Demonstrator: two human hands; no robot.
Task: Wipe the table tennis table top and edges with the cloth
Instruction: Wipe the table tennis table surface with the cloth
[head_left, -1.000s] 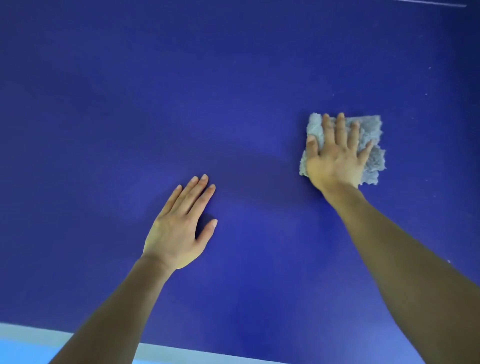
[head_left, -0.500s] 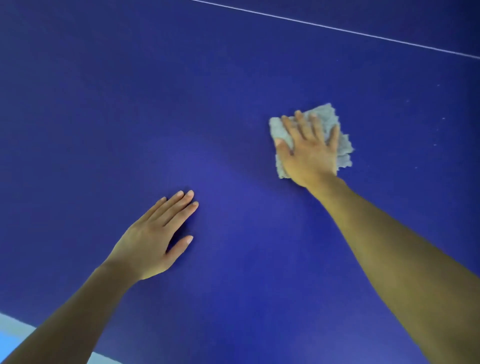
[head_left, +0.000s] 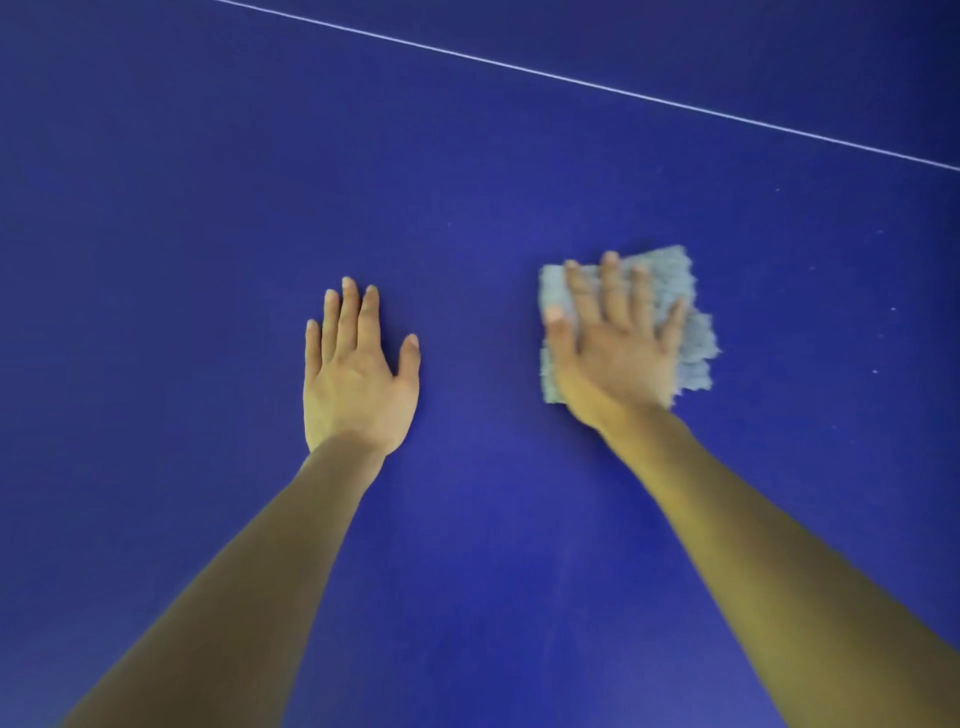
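Note:
The blue table tennis table top (head_left: 208, 208) fills the head view. A fluffy grey-blue cloth (head_left: 693, 338) lies folded on it right of centre. My right hand (head_left: 613, 343) presses flat on the cloth with fingers spread and straight; it looks motion-blurred. My left hand (head_left: 358, 369) rests palm down on the bare table to the left of the cloth, fingers straight and pointing away from me. The two hands lie about a hand's width apart.
A thin white line (head_left: 597, 85) crosses the table top diagonally at the back, from upper middle to the right edge. Small pale specks (head_left: 875, 371) dot the surface to the right of the cloth.
My right hand has slid the cloth nearer to me. My left hand now lies closer to the cloth, fingers pointing straight ahead. The white line shows further into view; the pale near edge has left it.

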